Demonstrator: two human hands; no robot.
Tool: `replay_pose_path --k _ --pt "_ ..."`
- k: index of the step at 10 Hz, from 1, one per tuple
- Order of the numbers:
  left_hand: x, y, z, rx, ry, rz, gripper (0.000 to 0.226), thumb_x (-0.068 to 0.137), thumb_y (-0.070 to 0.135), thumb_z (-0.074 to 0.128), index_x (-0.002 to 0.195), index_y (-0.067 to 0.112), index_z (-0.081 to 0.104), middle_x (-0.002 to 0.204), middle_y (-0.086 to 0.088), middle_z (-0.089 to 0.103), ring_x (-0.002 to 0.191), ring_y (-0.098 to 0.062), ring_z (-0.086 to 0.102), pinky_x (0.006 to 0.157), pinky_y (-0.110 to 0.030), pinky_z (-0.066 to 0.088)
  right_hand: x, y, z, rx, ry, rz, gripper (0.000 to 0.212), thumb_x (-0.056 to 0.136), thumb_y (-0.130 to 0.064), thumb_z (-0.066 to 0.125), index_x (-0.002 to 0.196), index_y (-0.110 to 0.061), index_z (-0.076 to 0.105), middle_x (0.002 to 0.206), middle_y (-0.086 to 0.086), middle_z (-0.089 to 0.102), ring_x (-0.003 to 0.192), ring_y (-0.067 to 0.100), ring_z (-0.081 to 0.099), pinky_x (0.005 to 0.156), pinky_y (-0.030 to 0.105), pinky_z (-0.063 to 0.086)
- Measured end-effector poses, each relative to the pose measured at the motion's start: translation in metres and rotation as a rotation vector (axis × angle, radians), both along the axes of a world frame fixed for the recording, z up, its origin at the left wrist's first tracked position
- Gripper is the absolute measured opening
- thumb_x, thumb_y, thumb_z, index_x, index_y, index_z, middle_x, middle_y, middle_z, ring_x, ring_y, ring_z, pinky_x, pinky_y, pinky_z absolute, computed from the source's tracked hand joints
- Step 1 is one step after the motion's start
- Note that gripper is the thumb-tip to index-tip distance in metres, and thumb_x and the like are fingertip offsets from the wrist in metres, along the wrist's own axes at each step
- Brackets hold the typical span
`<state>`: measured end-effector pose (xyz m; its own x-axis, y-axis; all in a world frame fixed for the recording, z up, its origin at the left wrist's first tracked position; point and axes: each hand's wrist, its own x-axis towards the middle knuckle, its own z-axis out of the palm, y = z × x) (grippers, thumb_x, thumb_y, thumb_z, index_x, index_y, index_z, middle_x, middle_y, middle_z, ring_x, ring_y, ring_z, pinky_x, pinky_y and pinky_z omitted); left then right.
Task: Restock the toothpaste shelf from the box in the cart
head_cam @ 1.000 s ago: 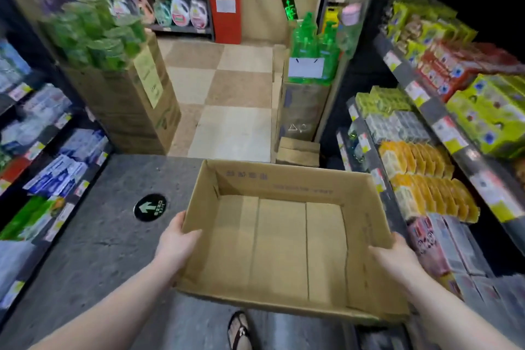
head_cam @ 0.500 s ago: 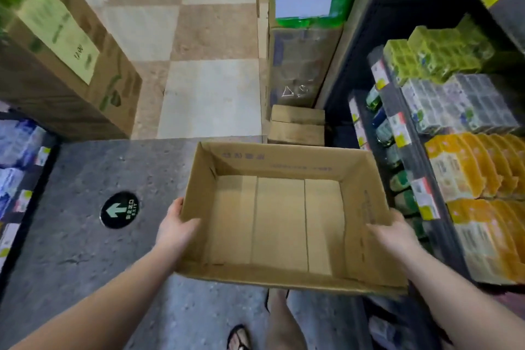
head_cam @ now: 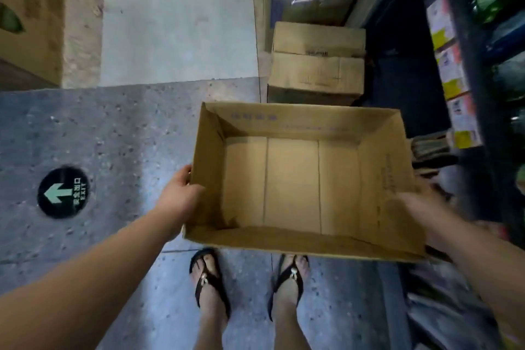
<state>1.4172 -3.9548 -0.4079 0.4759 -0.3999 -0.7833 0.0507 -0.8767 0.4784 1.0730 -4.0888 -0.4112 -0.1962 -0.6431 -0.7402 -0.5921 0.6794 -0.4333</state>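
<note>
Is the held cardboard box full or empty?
Empty: the cardboard box shows only bare bottom panels; left hand and right hand grip its sides.

Shop aisle, price-tagged shelf edge (head_cam: pixel 450 71), stacked stock cartons (head_cam: pixel 316 65), green exit-arrow floor sticker (head_cam: pixel 64 192)

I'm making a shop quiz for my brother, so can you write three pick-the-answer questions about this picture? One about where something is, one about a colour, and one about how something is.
1. Where is the round arrow sticker?
A) on the floor, left of the box
B) inside the box
C) on a shelf

2. What colour are the sandals?
A) red
B) black
C) white

3. How is the box?
A) taped shut
B) full of toothpaste
C) open and empty

Answers:
1 A, the sticker lies on the grey floor to the left of the box.
2 B, the straps on both feet are black.
3 C, the top is open and the bare bottom shows.
</note>
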Motion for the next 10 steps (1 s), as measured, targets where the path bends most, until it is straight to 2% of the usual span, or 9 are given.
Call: replay_pose_path --k 1,2,4,5,6,7,8,9,10 --pt "0.01 -0.012 -0.057 -0.001 0.024 -0.038 0.044 0.076 -0.006 0.045 0.108 0.022 0.056 0.094 -0.009 0.066 0.076 -0.024 0.061 0.068 -0.036 0.055 0.002 -0.012 -0.059 0.103 -0.052 -0.042 0.038 0.085 -0.011 0.058 0.121 -0.018 0.054 0.116 0.011 0.06 0.101 0.032 0.057 0.087 0.045 0.049" --pt "0.017 -0.02 -0.108 0.014 0.068 -0.041 0.049 0.071 -0.006 0.044 0.107 0.025 0.056 0.105 -0.013 0.065 0.088 -0.029 0.062 0.072 -0.041 0.056 0.0 -0.02 -0.11 0.18 -0.05 -0.078 0.046 0.085 -0.013 0.057 0.129 -0.023 0.046 0.122 0.003 0.056 0.107 0.028 0.054 0.076 0.035 0.049" --pt "0.012 -0.042 -0.17 0.027 0.132 -0.047 0.057 0.078 -0.013 0.037 0.123 0.02 0.051 0.102 -0.002 0.06 0.081 -0.013 0.056 0.061 -0.027 0.043 -0.007 -0.038 -0.182 0.237 -0.059 -0.038 0.05 0.087 -0.008 0.052 0.132 -0.027 0.042 0.123 0.002 0.056 0.109 0.027 0.053 0.083 0.04 0.047" --pt "0.01 -0.043 -0.193 0.049 0.157 -0.073 0.061 0.079 -0.012 0.037 0.129 0.022 0.046 0.11 0.0 0.059 0.084 -0.012 0.054 0.059 -0.026 0.041 -0.004 -0.046 -0.207 0.209 -0.053 -0.054 0.052 0.086 -0.004 0.051 0.133 -0.021 0.04 0.122 0.001 0.053 0.105 0.024 0.052 0.079 0.04 0.046" --pt "0.007 -0.041 -0.208 0.082 0.167 -0.111 0.063 0.081 -0.008 0.04 0.133 0.027 0.04 0.106 0.004 0.057 0.081 -0.011 0.05 0.059 -0.027 0.038 -0.002 -0.046 -0.226 0.16 -0.064 -0.037 0.056 0.08 -0.005 0.053 0.131 -0.024 0.043 0.128 0.005 0.054 0.107 0.027 0.055 0.085 0.041 0.049" --pt "0.005 -0.04 -0.215 0.097 0.151 -0.135 0.062 0.084 -0.006 0.043 0.136 0.026 0.034 0.107 0.003 0.055 0.089 -0.018 0.05 0.064 -0.026 0.039 0.0 -0.04 -0.23 0.139 -0.045 -0.021 0.055 0.083 -0.01 0.051 0.133 -0.03 0.039 0.127 0.001 0.054 0.108 0.026 0.054 0.089 0.043 0.047" --pt "0.0 -0.039 -0.212 0.11 0.099 -0.176 0.063 0.084 0.002 0.051 0.138 0.023 0.03 0.119 -0.001 0.052 0.1 -0.023 0.05 0.084 -0.038 0.045 0.004 -0.032 -0.225 0.128 0.01 0.04 0.059 0.084 -0.011 0.052 0.137 -0.027 0.031 0.13 0.003 0.05 0.111 0.026 0.05 0.094 0.042 0.044" --pt "-0.009 -0.038 -0.194 0.129 -0.037 -0.233 0.058 0.084 0.005 0.053 0.137 0.015 0.032 0.11 -0.002 0.047 0.094 -0.023 0.05 0.08 -0.032 0.043 0.015 -0.027 -0.205 0.105 0.099 0.103 0.062 0.083 -0.027 0.056 0.139 -0.023 0.028 0.134 0.009 0.048 0.115 0.031 0.049 0.1 0.044 0.042" --pt "-0.017 -0.028 -0.162 0.194 -0.176 -0.398 0.051 0.085 0.015 0.054 0.134 0.012 0.04 0.122 -0.012 0.053 0.091 -0.026 0.053 0.074 -0.033 0.043 0.031 -0.016 -0.17 0.04 0.184 0.265 0.049 0.085 -0.021 0.054 0.131 -0.014 0.041 0.128 0.017 0.053 0.111 0.037 0.052 0.096 0.042 0.044"
